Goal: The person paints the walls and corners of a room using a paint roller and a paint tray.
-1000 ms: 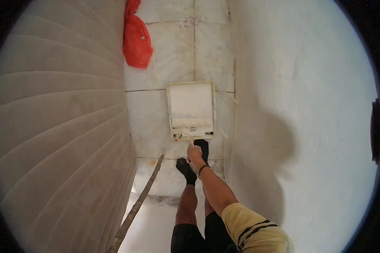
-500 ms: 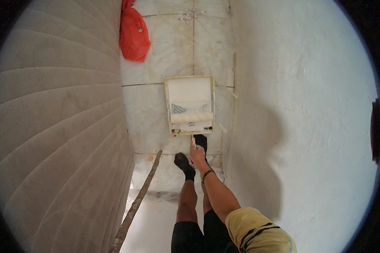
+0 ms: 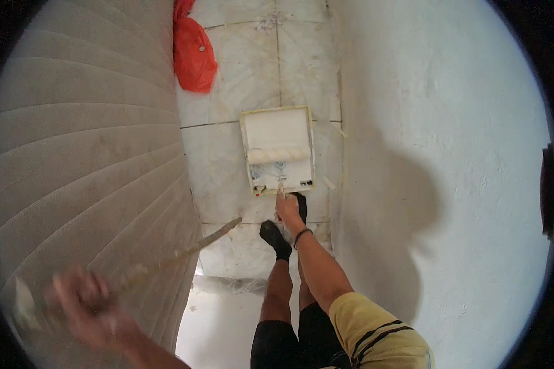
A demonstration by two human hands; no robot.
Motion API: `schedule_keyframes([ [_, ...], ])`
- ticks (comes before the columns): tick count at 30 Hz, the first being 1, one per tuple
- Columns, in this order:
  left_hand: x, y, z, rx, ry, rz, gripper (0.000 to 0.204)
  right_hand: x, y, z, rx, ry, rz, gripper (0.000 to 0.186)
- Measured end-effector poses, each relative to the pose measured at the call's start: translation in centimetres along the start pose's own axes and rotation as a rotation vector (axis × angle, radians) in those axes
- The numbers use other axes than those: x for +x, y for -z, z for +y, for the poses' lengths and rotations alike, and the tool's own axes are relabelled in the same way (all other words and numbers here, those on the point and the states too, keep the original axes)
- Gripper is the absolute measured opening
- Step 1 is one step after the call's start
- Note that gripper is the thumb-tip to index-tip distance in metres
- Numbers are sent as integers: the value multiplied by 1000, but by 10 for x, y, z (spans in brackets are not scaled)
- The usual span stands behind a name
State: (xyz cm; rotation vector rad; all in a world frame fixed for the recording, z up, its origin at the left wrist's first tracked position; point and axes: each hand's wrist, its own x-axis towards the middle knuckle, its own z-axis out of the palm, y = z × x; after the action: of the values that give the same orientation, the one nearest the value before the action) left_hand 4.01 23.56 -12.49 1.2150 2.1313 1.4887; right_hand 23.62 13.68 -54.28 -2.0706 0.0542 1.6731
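My right hand (image 3: pixel 289 208) is closed around the handle of a paint roller (image 3: pixel 281 155). The pale roller sleeve lies across the white paint tray (image 3: pixel 243 138), a little below its middle, over white paint. At the lower left, my left hand (image 3: pixel 89 301) is smeared by motion, its fingers wrapped round a long wooden stick (image 3: pixel 194 247). The stick slants up to the right, its far tip over the floor short of the tray. Something pale and blurred (image 3: pixel 26 307) shows beyond the hand at the stick's other end.
On the left stands a quilted beige mattress (image 3: pixel 86 166); a white wall (image 3: pixel 461 203) rises on the right. A red plastic bag (image 3: pixel 195 58) lies on the stained tiles (image 3: pixel 246 61). My feet in black socks (image 3: pixel 271 237) stand just below the tray. Crumpled clear plastic (image 3: pixel 231 285) lies behind them.
The roller has moved away from me, up the tray. My left hand has come into view at the lower left, and the stick now slopes lower, its near end swung to the left.
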Motion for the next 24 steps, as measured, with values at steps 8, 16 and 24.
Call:
schedule_keyframes([
  [8, 11, -168, -121, -1, 14, -437, 25, 7, 11, 40, 28, -139, -49, 34],
  [16, -10, -204, -211, 131, 101, -656, 25, 51, 0, 74, -282, 291, 7, 27],
  [24, -8, -302, -325, 343, 116, -765, 34, -34, 3, 33, 28, -29, -20, 38],
])
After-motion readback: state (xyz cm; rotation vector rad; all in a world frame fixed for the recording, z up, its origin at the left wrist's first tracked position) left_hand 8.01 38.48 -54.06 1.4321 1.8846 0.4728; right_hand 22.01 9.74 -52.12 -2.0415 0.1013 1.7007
